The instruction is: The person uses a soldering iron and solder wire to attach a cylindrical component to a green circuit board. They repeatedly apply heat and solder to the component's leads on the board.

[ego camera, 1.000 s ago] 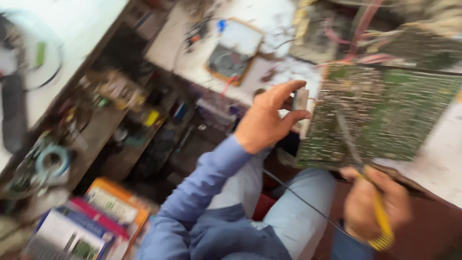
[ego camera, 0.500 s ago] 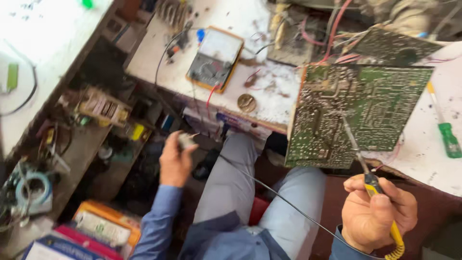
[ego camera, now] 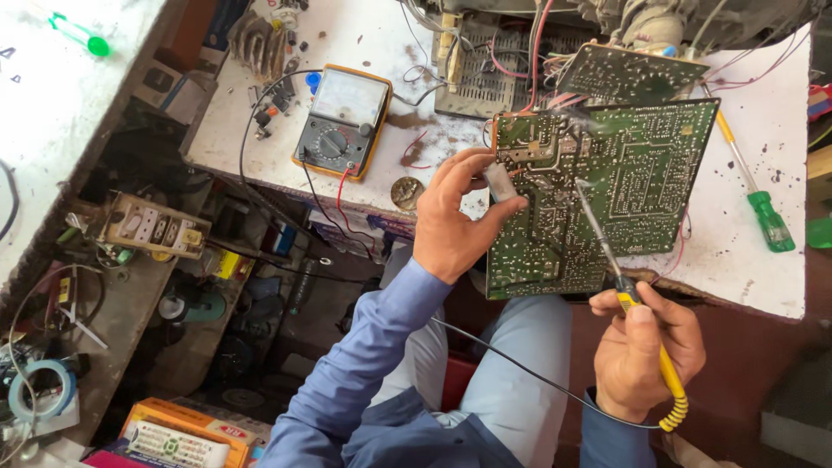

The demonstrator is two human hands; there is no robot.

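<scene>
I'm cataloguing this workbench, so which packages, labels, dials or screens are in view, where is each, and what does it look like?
Multimeter: on the white bench, upper middle; orange-cased rectangle, pale needle-dial window above a round black selector knob.
Box: bottom left, low beside the blue sleeve; flat orange carton with a pale printed panel.
Socket board: left, on a lower shelf; beige rectangle with switches and sockets.
Tape roll: far left, low; pale blue ring.

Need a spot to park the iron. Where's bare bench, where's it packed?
Bare white top right of the green circuit board, around the green-handled screwdriver. A smaller bare strip between the multimeter and the bench's left edge. Crowded: top centre with wiring and a second board; the shelf at lower left is full of clutter.
</scene>
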